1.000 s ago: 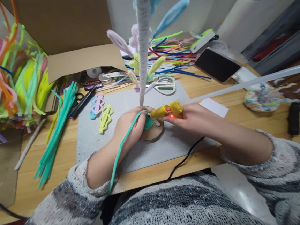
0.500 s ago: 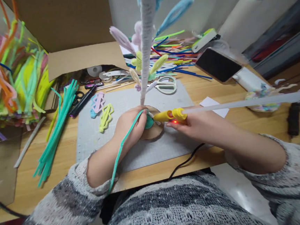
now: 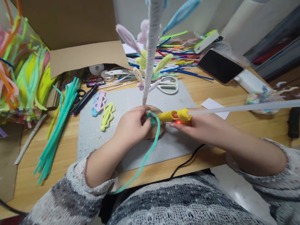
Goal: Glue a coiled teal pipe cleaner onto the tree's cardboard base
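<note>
My left hand [image 3: 132, 126] is closed at the foot of a white wrapped stem [image 3: 152, 45], pinching a teal pipe cleaner [image 3: 145, 160]. Teal coils lie around the foot, on a round brown base [image 3: 162, 127]. The pipe cleaner's free length loops over the base and down towards my left sleeve. In my right hand [image 3: 203, 123] is a yellow hot glue gun [image 3: 167, 117], its red light lit and its nozzle close to the teal coils. A long translucent glue stick [image 3: 244, 108] sticks out of its back. Pastel pipe-cleaner flowers and leaves [image 3: 143, 34] surround the stem.
Beneath the base lies a grey cutting mat [image 3: 127, 156] with zigzag pipe-cleaner pieces [image 3: 107, 116] and scissors [image 3: 168, 85]. Teal pipe cleaners [image 3: 58, 131] are bundled at left. A phone [image 3: 221, 66] rests at back right, and a black cord [image 3: 187, 161] crosses the front edge.
The teal pipe cleaner's free length has swung from across my left wrist to the right, now looping over the base. My left fingers have shifted their pinch; the glue gun stays near the coils.
</note>
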The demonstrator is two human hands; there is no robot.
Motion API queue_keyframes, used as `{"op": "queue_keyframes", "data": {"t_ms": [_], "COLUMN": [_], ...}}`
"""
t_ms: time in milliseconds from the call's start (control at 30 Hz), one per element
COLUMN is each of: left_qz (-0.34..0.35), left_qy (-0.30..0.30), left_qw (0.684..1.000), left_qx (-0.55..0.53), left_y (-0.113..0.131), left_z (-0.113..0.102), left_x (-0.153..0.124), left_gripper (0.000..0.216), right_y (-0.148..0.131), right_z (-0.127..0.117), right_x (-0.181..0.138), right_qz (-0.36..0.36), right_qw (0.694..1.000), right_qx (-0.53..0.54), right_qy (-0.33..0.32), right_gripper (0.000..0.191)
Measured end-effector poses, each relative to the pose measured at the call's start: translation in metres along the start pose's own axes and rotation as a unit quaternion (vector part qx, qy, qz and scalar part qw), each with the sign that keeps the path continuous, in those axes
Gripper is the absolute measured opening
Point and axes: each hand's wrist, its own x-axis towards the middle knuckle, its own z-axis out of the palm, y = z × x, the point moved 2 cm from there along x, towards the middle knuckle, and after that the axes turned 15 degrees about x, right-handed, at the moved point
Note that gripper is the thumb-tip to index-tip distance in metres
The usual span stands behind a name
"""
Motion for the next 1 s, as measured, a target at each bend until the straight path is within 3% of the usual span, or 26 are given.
{"op": "queue_keyframes", "data": {"t_ms": [133, 367, 567, 800, 1000], "left_qz": [0.046, 0.092, 0.177, 0.169, 0.177], "left_qy": [-0.01, -0.025, -0.059, -0.058, -0.037], "left_qw": [0.999, 0.993, 0.979, 0.983, 0.98], "left_qx": [0.014, 0.065, 0.078, 0.046, 0.079], "left_y": [0.003, 0.001, 0.0, -0.005, -0.003], "left_z": [0.0, 0.0, -0.002, 0.0, -0.003], "left_x": [-0.003, -0.005, -0.009, -0.012, -0.009], "left_gripper": [0.045, 0.016, 0.025, 0.024, 0.02], "right_y": [0.0, 0.005, 0.006, 0.008, 0.013], "right_z": [0.0, 0.006, 0.008, 0.01, 0.012], "right_x": [-0.002, -0.004, -0.004, -0.005, -0.007], "right_qz": [-0.043, -0.041, -0.037, 0.011, 0.016], "right_qw": [0.999, 0.999, 0.998, 0.998, 0.999], "right_qx": [0.003, 0.007, 0.052, 0.051, 0.036], "right_qy": [0.008, 0.026, 0.022, 0.025, 0.018], "right_gripper": [0.028, 0.03, 0.028, 0.032, 0.037]}}
